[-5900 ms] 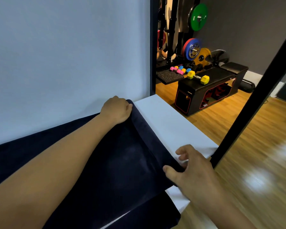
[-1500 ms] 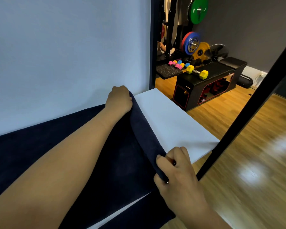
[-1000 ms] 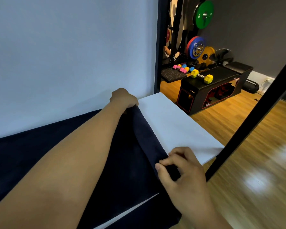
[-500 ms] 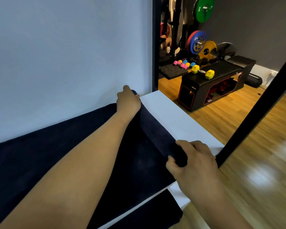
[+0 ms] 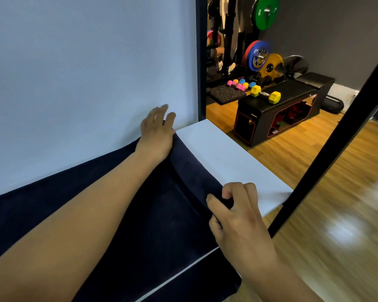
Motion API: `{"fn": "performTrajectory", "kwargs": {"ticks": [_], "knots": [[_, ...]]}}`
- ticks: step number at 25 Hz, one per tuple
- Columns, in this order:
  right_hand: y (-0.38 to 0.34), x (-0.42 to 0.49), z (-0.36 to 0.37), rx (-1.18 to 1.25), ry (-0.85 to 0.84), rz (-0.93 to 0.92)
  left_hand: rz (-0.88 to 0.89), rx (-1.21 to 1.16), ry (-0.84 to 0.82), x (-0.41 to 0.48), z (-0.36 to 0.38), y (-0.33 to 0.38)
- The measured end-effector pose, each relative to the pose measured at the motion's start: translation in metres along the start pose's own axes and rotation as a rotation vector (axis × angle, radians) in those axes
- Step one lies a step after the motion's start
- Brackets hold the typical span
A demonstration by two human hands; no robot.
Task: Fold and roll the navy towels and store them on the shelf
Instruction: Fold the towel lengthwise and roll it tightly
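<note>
A navy towel [image 5: 140, 219] lies spread along a white shelf board [image 5: 227, 155] against a pale wall. Its right end is rolled into a narrow tube [image 5: 192, 168] that runs from the wall to the front edge. My left hand [image 5: 156, 136] rests its palm on the far end of the roll, with the fingers lifted and spread against the wall. My right hand [image 5: 238, 216] pinches the near end of the roll between thumb and fingers. Part of the towel hangs over the front edge at the bottom.
A black slanted post [image 5: 336, 136] crosses just right of the shelf's front corner. Beyond lie a wooden floor [image 5: 314, 192], a black bench [image 5: 277, 110] with a yellow dumbbell [image 5: 265, 95], small coloured dumbbells and weight plates [image 5: 258, 55].
The roll at the towel's right end has grown a little thicker. My left hand's fingers have lifted and spread off the roll; my right hand has shifted from covering the near end to pinching it.
</note>
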State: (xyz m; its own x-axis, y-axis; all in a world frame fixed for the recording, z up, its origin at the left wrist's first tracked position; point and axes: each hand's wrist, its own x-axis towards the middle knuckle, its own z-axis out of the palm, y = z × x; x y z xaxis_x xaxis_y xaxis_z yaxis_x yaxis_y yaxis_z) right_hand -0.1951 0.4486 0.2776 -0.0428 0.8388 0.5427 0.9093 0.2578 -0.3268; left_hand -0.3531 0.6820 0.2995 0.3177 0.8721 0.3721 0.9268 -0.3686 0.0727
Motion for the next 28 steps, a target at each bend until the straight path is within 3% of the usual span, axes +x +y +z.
{"fn": "performTrajectory", "kwargs": {"ticks": [4,8,12,17,19,21,22,26,28], "knots": [[-0.001,0.000,-0.005,0.020,-0.089,-0.044,0.154,-0.140,-0.222,-0.007,0.001,-0.020],[-0.001,0.002,-0.004,-0.068,-0.196,-0.053,0.110,-0.325,-0.184,-0.022,0.006,-0.043],[-0.005,-0.001,-0.007,-0.068,-0.149,-0.076,0.157,-0.402,-0.269,-0.029,-0.005,-0.058],[-0.007,-0.001,-0.012,-0.028,-0.102,-0.053,0.286,-0.161,-0.411,-0.001,-0.034,-0.066],[-0.004,0.000,-0.017,0.132,-0.112,0.086,0.333,0.055,-0.460,0.012,-0.048,-0.052],[0.000,0.001,-0.026,0.291,-0.133,0.336,0.411,0.236,-0.493,0.020,-0.055,-0.035],[0.000,0.003,-0.027,0.278,-0.184,0.418,0.439,0.274,-0.509,0.021,-0.056,-0.029],[-0.002,0.009,-0.028,0.202,-0.308,0.458,0.442,0.196,-0.641,0.021,-0.053,-0.027],[-0.002,0.009,-0.026,0.218,-0.306,0.473,0.509,0.171,-0.595,0.018,-0.048,-0.031]]}}
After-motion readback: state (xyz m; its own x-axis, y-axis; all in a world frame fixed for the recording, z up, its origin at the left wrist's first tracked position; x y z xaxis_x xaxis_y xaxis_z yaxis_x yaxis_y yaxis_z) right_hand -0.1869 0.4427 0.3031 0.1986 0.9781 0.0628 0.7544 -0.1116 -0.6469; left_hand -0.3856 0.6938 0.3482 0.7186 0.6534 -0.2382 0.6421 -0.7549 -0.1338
